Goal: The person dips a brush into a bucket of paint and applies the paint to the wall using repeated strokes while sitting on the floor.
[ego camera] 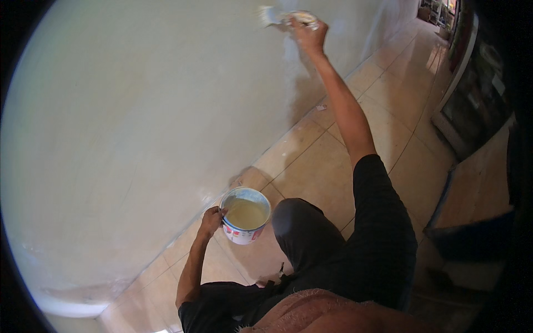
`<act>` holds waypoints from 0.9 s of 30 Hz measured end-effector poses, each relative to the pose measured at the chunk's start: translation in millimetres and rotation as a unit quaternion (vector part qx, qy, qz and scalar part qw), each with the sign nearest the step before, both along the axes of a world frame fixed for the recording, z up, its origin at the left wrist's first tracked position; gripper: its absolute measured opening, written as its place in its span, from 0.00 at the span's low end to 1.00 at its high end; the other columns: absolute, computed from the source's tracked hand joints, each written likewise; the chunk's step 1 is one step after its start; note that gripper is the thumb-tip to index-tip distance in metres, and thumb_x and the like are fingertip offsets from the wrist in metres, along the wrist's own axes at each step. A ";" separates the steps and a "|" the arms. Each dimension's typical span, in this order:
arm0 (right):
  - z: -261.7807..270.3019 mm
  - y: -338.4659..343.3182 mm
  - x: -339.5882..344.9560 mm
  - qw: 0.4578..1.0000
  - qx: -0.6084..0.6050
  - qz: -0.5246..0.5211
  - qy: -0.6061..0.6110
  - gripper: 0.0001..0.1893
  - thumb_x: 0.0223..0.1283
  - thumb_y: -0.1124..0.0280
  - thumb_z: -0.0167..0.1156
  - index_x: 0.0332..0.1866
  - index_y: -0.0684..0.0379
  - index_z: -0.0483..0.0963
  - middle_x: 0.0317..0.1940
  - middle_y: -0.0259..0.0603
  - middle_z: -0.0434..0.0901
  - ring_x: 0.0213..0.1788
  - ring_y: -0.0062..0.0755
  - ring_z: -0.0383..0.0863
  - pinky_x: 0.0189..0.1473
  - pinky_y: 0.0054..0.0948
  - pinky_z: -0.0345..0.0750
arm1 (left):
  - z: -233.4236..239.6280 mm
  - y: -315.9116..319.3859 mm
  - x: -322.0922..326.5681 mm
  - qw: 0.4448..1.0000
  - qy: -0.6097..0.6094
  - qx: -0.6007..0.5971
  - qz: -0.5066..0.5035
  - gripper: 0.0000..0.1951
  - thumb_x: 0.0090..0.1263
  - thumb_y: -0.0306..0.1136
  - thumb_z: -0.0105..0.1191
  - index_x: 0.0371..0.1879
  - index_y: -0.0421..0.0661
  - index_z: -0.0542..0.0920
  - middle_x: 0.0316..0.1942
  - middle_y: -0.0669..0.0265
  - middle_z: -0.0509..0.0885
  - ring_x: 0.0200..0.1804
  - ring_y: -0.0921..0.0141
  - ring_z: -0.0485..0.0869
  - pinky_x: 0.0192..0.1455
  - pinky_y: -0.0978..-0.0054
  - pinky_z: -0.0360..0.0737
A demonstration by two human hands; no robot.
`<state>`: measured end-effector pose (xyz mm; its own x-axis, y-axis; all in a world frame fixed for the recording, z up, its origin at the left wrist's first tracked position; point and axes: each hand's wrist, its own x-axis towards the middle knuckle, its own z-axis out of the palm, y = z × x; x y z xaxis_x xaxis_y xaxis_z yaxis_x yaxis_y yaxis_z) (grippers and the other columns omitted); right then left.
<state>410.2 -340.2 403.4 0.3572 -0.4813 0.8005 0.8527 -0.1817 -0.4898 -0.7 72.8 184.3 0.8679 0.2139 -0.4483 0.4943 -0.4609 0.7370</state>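
My left hand (212,220) grips the rim of a paint bucket (243,235) at its left side. Inside the bucket is pale yellowish paint (247,214); its inner wall is smeared bluish-white. My right hand (310,35), arm stretched out, is closed around the handle of a paintbrush (302,18). The brush's bristles (266,16) point left and are blurred, at the surface of a pale wall (137,125); whether they touch it cannot be made out. Whitish patches show on the wall below the brush.
Beige floor tiles (320,166) meet the wall along a diagonal edge. My bent knee (308,229) is just right of the bucket. A dark glass-fronted frame (470,91) and a wooden panel (474,191) stand at the right. Potted plants (445,31) show at the far end.
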 end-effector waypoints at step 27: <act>-4.2 -44.6 22.7 0.988 0.020 -0.045 0.143 0.11 0.59 0.65 0.70 0.33 0.63 0.83 0.28 0.34 0.86 0.29 0.22 0.83 0.37 0.26 0.80 | -12.5 7.5 7.1 0.999 -0.019 0.009 -0.040 0.18 0.69 0.41 0.56 0.25 0.37 0.79 0.20 0.65 0.78 0.23 0.73 0.74 0.27 0.72 0.72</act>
<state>432.9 -384.8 399.2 0.5200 -0.5513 0.6524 0.6595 -0.2263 -0.7168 6.4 80.3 171.8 0.8986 0.1501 -0.4122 0.4275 -0.5107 0.7459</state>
